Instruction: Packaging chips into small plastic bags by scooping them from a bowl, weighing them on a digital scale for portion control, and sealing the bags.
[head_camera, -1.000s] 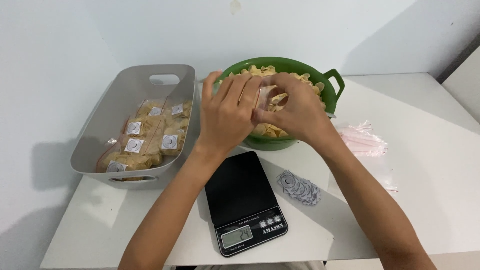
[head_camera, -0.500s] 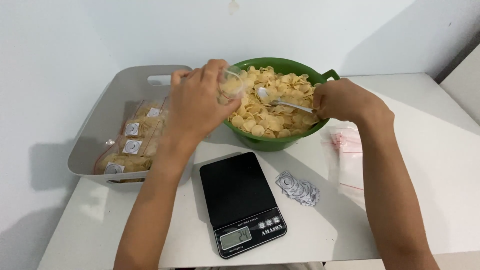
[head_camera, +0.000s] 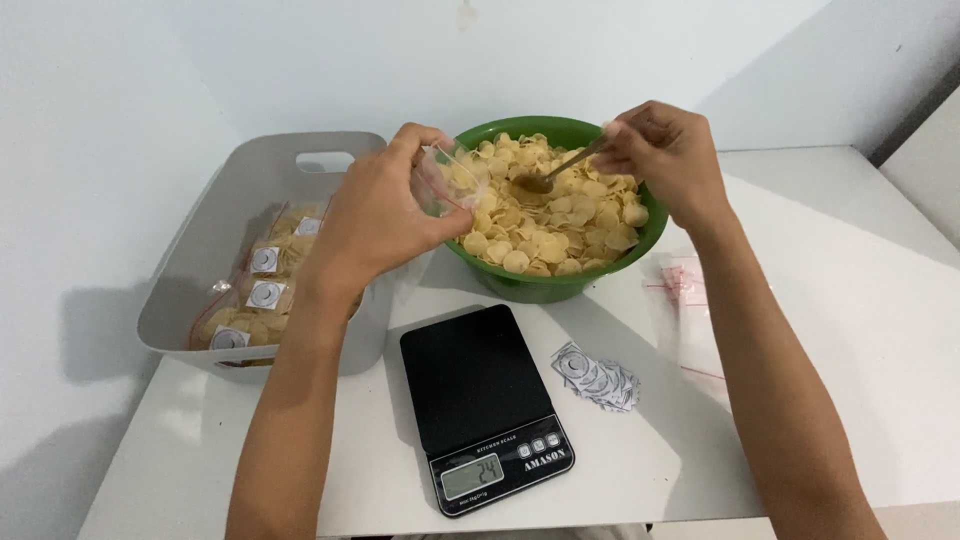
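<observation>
A small clear plastic zip bag with a red seal strip is held open at its mouth by the left hand, fingers curled closed around its top, just at the left rim of the round green plastic basin. The bag is judged light, limp and slippery, so it is best gripped by the stiffer sealed edge, as it is now. The right hand is pinched shut on the end of a slim metal spoon, whose bowl is dipped into the pale yellow round chips heaped in the basin; these are judged thin and brittle (easily crushed if pressed). One basin, one spoon and one bag in hand are counted. One black digital kitchen scale lies on the white table, with one small fan of round-printed paper labels beside it and a loose heap of empty clear bags whose number cannot be told. In the one grey plastic tub, about four labelled filled packets are seen.
</observation>
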